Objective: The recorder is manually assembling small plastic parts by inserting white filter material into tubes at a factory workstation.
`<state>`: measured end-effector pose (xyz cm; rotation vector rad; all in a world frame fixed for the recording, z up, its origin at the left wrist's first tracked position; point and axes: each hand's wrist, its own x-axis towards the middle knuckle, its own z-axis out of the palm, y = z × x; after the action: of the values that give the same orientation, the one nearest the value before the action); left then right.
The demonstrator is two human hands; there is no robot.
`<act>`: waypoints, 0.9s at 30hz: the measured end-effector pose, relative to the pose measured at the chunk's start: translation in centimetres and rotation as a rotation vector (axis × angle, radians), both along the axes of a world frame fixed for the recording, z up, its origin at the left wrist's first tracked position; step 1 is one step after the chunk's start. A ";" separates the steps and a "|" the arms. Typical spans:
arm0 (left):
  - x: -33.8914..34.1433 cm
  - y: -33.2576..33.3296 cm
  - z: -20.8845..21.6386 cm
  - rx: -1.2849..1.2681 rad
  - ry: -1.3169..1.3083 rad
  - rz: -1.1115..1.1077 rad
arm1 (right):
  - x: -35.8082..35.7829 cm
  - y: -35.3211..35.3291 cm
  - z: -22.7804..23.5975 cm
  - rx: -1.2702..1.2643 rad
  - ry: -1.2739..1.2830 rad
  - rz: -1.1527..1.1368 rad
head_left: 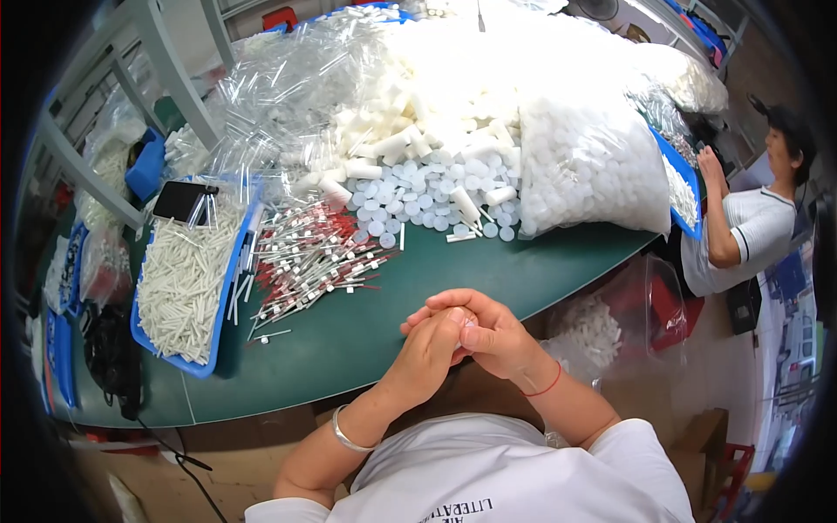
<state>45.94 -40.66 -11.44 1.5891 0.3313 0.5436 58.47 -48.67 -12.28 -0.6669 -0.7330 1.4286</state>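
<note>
My left hand (pixel 427 353) and my right hand (pixel 495 338) are pressed together just over the table's front edge. Both are closed, with the fingers of one overlapping the other. A small whitish bit shows between the thumbs, too covered to name. Beyond them lies a heap of thin red and white sticks with small white blocks at their ends (pixel 318 253). Translucent round discs (pixel 418 196) are spread behind it, with white foam-like cylinders (pixel 466 205) among and behind them.
A blue tray (pixel 207 370) of short white tubes stands at the left, a dark phone-like device (pixel 183 202) on it. A stuffed clear bag (pixel 593 166) sits at the right. Plastic bags (pixel 279 87) pile up behind. A co-worker (pixel 741 218) is at the far right.
</note>
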 end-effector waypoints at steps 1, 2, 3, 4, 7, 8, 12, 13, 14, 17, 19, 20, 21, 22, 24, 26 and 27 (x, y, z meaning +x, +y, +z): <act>-0.1 -0.4 0.2 -0.058 0.018 -0.005 | 0.0 -0.4 0.0 -0.004 0.003 -0.011; -0.2 -0.7 0.2 -0.115 0.037 -0.012 | -0.1 -0.8 0.0 0.003 0.000 -0.010; -0.2 -1.0 0.1 -0.119 0.040 -0.023 | -0.1 -1.3 0.0 0.010 -0.004 -0.008; -0.1 -1.2 -0.1 -0.187 0.035 -0.067 | -0.3 -1.8 -0.1 0.005 -0.002 -0.019; 0.0 -2.0 -0.5 -0.363 0.039 -0.140 | -0.6 -3.0 -0.4 -0.069 0.004 -0.070; 0.1 -2.3 -0.5 -0.469 0.046 -0.154 | -0.6 -3.5 -0.5 -0.105 0.102 -0.057; 0.3 -3.1 -0.2 -0.524 0.077 -0.178 | -0.4 -4.6 -0.3 -0.183 0.173 -0.043; 0.2 -3.1 -0.4 -0.442 0.077 -0.161 | -0.4 -4.7 -0.4 -0.185 0.177 -0.049; 0.2 -3.2 -0.7 -0.359 0.076 -0.144 | -0.5 -4.7 -0.5 -0.178 0.170 -0.063; 0.3 -4.0 -1.0 -0.485 0.108 -0.123 | -0.5 -5.1 -0.5 -0.174 0.148 -0.081; 0.2 -4.1 -1.3 -0.591 0.164 -0.202 | -0.7 -5.6 0.0 -0.177 0.135 -0.088; 0.4 -4.4 -1.8 -0.591 0.164 -0.207 | -0.9 -6.2 0.6 -0.264 0.132 -0.159; 0.8 -5.0 -2.0 -0.659 0.144 -0.243 | -1.2 -7.0 0.9 -0.354 0.133 -0.228; 1.0 -5.4 -2.0 -0.727 0.125 -0.280 | -1.1 -8.0 0.6 -0.288 -0.019 -0.274; 1.3 -6.1 -1.9 -0.920 0.156 -0.257 | -1.2 -9.9 0.1 -0.153 -0.279 -0.383; 1.2 -6.2 -2.4 -1.079 0.088 -0.338 | 0.0 -11.1 0.2 0.053 -1.071 -0.398; 1.5 -6.5 -2.5 -1.090 0.110 -0.328 | 0.1 -11.4 0.1 0.128 -1.246 -0.439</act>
<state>47.45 -47.14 -13.91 0.5843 0.3504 -0.0241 58.57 -60.11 -12.21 -1.5240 -1.4832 0.4278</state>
